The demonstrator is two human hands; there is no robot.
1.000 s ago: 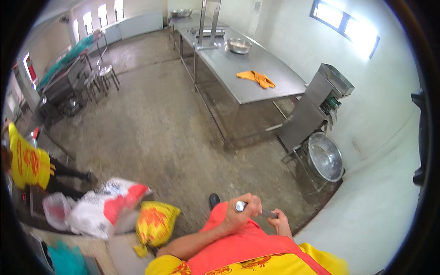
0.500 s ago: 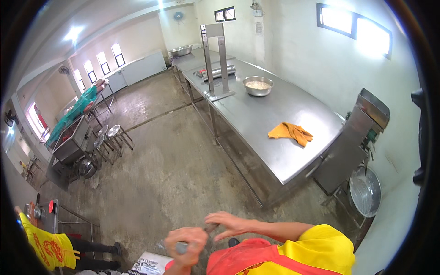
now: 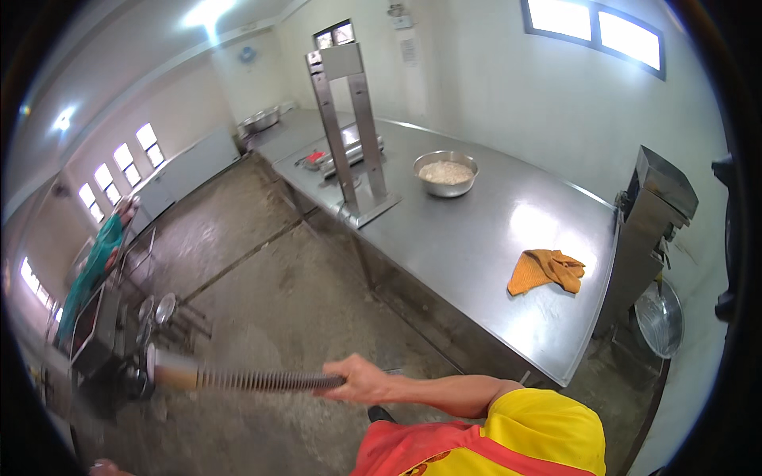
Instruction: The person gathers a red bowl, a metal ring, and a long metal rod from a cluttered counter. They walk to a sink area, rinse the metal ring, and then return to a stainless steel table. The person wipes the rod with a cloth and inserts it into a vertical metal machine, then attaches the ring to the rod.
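Gripped in my right hand is the end of a long toothed piston rod, held roughly level above the floor. Its far end, toward the left, carries a wider smooth piston head, blurred by motion. What appears to be my left hand barely enters at the bottom left edge, apart from the rod, with its fingers smeared and mostly cut off. On the steel table stands an upright metal frame, a steel cylinder lying beside it.
A steel bowl of pale food and a crumpled orange cloth are on the table. Past the right end stands a steel machine, with a large metal basin under it. Round stools stand at left.
The rod has swung out to the left and now lies level, with my right hand at its end. My left hand has dropped to the lower left. The view has turned toward the table.
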